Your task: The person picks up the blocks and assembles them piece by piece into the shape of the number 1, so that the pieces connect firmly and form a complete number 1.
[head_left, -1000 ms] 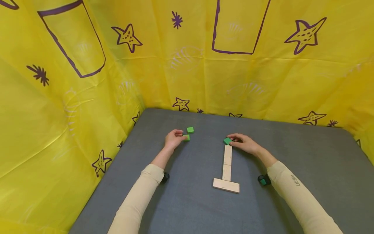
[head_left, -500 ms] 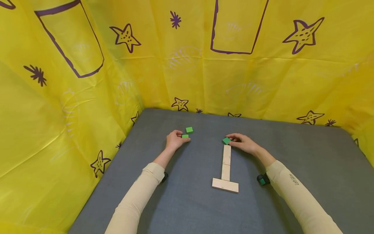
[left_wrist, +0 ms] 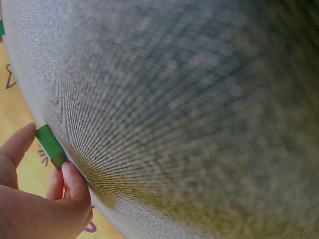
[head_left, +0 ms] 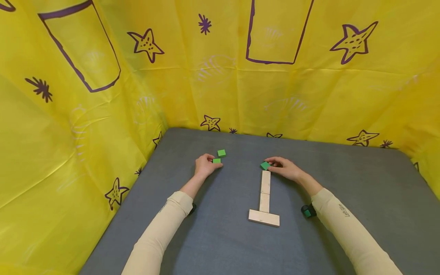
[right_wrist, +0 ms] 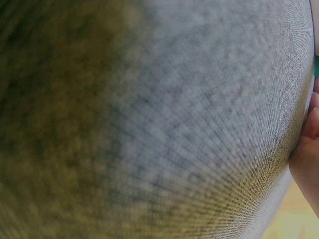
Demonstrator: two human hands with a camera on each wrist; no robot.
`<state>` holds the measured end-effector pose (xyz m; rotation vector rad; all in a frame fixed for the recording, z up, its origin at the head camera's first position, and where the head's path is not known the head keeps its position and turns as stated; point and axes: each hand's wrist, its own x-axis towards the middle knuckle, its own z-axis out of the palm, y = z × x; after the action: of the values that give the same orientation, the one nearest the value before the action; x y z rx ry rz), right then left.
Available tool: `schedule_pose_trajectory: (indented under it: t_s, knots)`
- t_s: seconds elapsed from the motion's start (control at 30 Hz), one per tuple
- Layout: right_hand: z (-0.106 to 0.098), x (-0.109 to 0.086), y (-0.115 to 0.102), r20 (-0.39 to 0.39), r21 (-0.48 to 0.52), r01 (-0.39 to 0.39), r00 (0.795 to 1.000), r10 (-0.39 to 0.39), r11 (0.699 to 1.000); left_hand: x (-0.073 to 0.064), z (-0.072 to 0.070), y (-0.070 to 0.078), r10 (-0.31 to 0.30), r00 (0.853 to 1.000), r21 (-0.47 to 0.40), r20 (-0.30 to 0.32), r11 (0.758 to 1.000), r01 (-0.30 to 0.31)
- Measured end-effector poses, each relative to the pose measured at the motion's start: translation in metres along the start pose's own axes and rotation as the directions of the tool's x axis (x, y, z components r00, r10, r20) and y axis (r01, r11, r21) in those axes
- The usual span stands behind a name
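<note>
In the head view my left hand (head_left: 205,166) pinches a light green block (head_left: 216,160) between thumb and fingers at the far left of the table. The left wrist view shows that same green block (left_wrist: 51,146) with fingertips at its two ends. A second light green block (head_left: 221,153) lies just behind it. My right hand (head_left: 286,168) holds a darker green block (head_left: 265,165) at the far end of two pale wooden planks (head_left: 265,191) laid end to end. A third plank (head_left: 264,217) lies crosswise at their near end. Only a sliver of the right hand's block shows in the right wrist view.
The grey table (head_left: 220,236) meets yellow patterned cloth (head_left: 192,95) at the back and left, with more cloth at the right. A dark wrist device (head_left: 308,211) with a green patch sits below the right sleeve (head_left: 343,221).
My left thumb has shifted from over the light green block to its near side, uncovering its top. The right hand keeps its grip on the darker block. The head view has drifted slightly.
</note>
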<state>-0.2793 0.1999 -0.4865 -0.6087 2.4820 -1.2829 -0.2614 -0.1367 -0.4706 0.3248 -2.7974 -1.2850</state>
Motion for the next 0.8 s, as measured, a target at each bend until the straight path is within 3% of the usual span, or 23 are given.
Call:
schedule_pose_trajectory:
  t_s: [0.53, 0.8]
  knots:
    - [-0.0004, -0.0007, -0.0007, 0.006, -0.001, -0.014, 1.0, 0.014, 1.0, 0.0013, -0.0008, -0.0024, 0.023, 1.0, -0.018, -0.004, 1.0, -0.023]
    - [0.0, -0.002, -0.0012, 0.007, -0.001, -0.015, 1.0, 0.015, 1.0, -0.0018, -0.0007, -0.0031, 0.005, 1.0, -0.04, 0.024, 0.999, -0.004]
